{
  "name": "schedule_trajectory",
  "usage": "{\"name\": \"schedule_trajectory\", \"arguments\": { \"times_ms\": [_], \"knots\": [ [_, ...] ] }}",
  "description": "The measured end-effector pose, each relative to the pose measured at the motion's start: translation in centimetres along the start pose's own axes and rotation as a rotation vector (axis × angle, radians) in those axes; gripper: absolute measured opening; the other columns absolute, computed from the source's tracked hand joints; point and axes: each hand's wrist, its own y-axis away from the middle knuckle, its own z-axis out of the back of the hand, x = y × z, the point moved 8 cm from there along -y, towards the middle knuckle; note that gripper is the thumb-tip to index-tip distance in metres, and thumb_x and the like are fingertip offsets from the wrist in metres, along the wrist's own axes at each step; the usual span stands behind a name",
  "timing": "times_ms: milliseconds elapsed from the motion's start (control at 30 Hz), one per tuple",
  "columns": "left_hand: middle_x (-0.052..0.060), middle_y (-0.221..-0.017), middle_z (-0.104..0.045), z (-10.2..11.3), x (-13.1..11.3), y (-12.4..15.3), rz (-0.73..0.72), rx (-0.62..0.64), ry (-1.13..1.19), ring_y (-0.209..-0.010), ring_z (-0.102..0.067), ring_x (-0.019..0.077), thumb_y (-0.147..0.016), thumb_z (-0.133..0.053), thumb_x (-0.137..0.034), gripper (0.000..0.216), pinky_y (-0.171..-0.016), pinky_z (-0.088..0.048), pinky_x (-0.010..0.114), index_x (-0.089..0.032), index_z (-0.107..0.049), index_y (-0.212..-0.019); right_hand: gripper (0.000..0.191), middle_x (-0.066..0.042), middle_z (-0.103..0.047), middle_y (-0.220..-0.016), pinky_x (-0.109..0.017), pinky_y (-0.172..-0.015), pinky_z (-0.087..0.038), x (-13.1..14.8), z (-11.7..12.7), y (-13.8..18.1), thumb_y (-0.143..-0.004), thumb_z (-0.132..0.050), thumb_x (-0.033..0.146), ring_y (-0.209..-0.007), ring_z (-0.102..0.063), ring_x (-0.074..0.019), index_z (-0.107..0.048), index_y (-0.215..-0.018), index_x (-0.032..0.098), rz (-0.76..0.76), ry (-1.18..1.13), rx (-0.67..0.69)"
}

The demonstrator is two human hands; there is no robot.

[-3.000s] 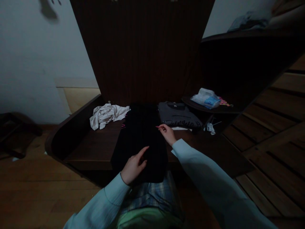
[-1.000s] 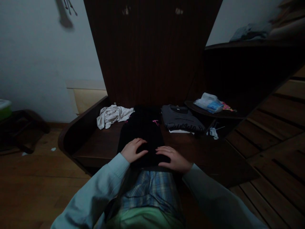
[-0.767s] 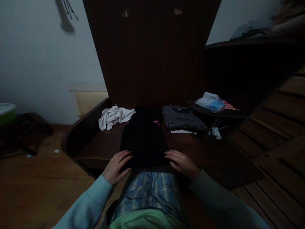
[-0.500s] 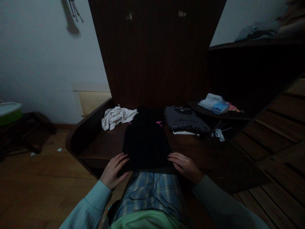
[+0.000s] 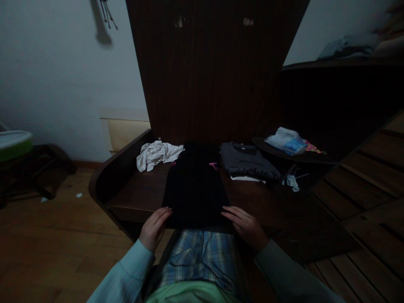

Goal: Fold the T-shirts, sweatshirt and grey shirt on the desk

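A black garment [image 5: 196, 193] with small pink marks lies lengthwise on a dark wooden surface, its near edge close to my lap. At its near left corner, my left hand [image 5: 154, 227] is closed on the cloth, fingers together on top and thumb hidden. My right hand [image 5: 245, 225] grips the near right corner in the same way, its thumb out of sight. The garment is so dark that its folds are hard to make out. Left of its far end is a crumpled white cloth [image 5: 155, 155]. A folded dark grey T-shirt [image 5: 249, 162] with black lettering lies to the right.
On a small rounded shelf [image 5: 274, 148] at the right lies a clear and blue plastic packet [image 5: 288, 141]. A curved wooden side panel [image 5: 104, 176] bounds the surface on the left. A tall dark board [image 5: 214, 84] stands behind. Slatted wood [image 5: 369, 185] lies at the far right.
My left hand's fingers have drawn together at the garment's corner, the thumb now hidden. The garment's near edge is slightly closer to me. The camera view has shifted a little.
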Motion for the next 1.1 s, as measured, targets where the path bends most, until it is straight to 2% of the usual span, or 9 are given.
{"name": "schedule_trajectory", "arguments": {
  "times_ms": [233,333,433,567,767,833,967,1033,1100],
  "knots": [
    [0.01,-0.102,-0.061,0.4,1.7,0.9,0.156,-0.056,0.084,-0.098,-0.057,0.0188,-0.077,-0.032,-0.01,0.025,-0.083,-0.049,0.035,-0.019,-0.052,-0.091,0.037,-0.005,-0.063,-0.108,-0.033,-0.085,-0.051,-0.3,-0.3,0.5,-0.081,-0.037,0.01,-0.101,-0.057,-0.016,-0.059,-0.107,0.025,0.01,-0.022,-0.007],
    [0.011,-0.103,-0.06,0.1,1.8,0.9,0.165,-0.023,0.061,-0.101,-0.055,0.0223,-0.07,-0.036,-0.012,0.023,-0.083,-0.047,0.04,-0.018,-0.051,-0.086,0.035,-0.005,-0.064,-0.104,-0.036,-0.084,-0.051,0.1,-0.1,0.2,-0.08,-0.039,0.01,-0.098,-0.058,-0.0169,-0.06,-0.103,0.025,0.0,-0.018,-0.013],
    [0.014,-0.116,-0.055,-0.8,1.1,0.5,0.092,0.086,0.012,-0.112,-0.046,0.0262,-0.065,-0.039,-0.013,0.039,-0.09,-0.042,0.045,-0.016,-0.052,-0.102,0.031,-0.007,-0.063,-0.104,-0.042,-0.087,-0.047,0.8,-0.1,-0.7,-0.077,-0.046,0.013,-0.099,-0.056,-0.0202,-0.06,-0.102,0.024,-0.045,0.009,0.02],
    [0.01,-0.123,-0.052,-2.1,0.4,0.1,0.02,0.218,-0.03,-0.118,-0.041,0.0233,-0.068,-0.034,-0.009,0.054,-0.095,-0.037,0.044,-0.018,-0.046,-0.12,0.024,-0.008,-0.063,-0.104,-0.042,-0.085,-0.046,2.0,-0.5,-2.3,-0.076,-0.052,0.017,-0.099,-0.056,-0.022,-0.061,-0.098,0.022,-0.056,-0.01,0.053],
    [0.01,-0.114,-0.058,-0.8,1.1,0.2,0.042,0.107,-0.008,-0.111,-0.049,0.0221,-0.072,-0.034,-0.014,0.044,-0.091,-0.042,0.04,-0.017,-0.051,-0.112,0.016,-0.006,-0.066,-0.093,-0.035,-0.081,-0.047,2.4,0.0,-3.4,-0.083,-0.047,0.021,-0.091,-0.059,-0.018,-0.062,-0.089,0.022,-0.06,-0.114,0.008],
    [0.011,-0.12,-0.054,-1.0,0.9,0.1,0.041,0.172,-0.038,-0.115,-0.044,0.0245,-0.067,-0.038,-0.014,0.045,-0.093,-0.039,0.043,-0.017,-0.052,-0.11,0.014,-0.005,-0.067,-0.089,-0.034,-0.081,-0.046,2.6,0.2,-3.7,-0.081,-0.05,0.026,-0.091,-0.059,-0.0179,-0.062,-0.086,0.022,-0.047,-0.142,0.055],
    [0.012,-0.135,-0.039,-2.9,-0.9,-0.8,0.005,0.399,-0.082,-0.125,-0.032,0.026,-0.06,-0.044,-0.012,0.066,-0.099,-0.029,0.047,-0.016,-0.038,-0.126,0.018,-0.004,-0.066,-0.088,-0.03,-0.079,-0.045,1.5,0.7,-6.5,-0.083,-0.048,0.032,-0.086,-0.059,-0.0161,-0.062,-0.087,0.021,-0.116,-0.188,0.161],
    [0.009,-0.138,-0.035,-4.0,-2.1,-1.6,-0.008,0.516,-0.068,-0.128,-0.027,0.0241,-0.061,-0.045,-0.012,0.072,-0.102,-0.024,0.046,-0.018,-0.032,-0.131,0.02,-0.004,-0.066,-0.086,-0.028,-0.075,-0.045,0.2,0.0,-8.7,-0.083,-0.047,0.033,-0.081,-0.06,-0.0149,-0.063,-0.086,0.021,-0.193,-0.208,0.239],
    [0.008,-0.14,-0.031,-4.9,-2.7,-2.4,0.019,0.611,-0.05,-0.13,-0.023,0.0222,-0.061,-0.046,-0.013,0.074,-0.103,-0.021,0.044,-0.018,-0.029,-0.133,0.021,-0.003,-0.066,-0.077,-0.025,-0.066,-0.044,-1.1,-1.7,-11.0,-0.082,-0.049,0.033,-0.071,-0.06,-0.0138,-0.064,-0.08,0.019,-0.269,-0.223,0.356]
  ]
}}
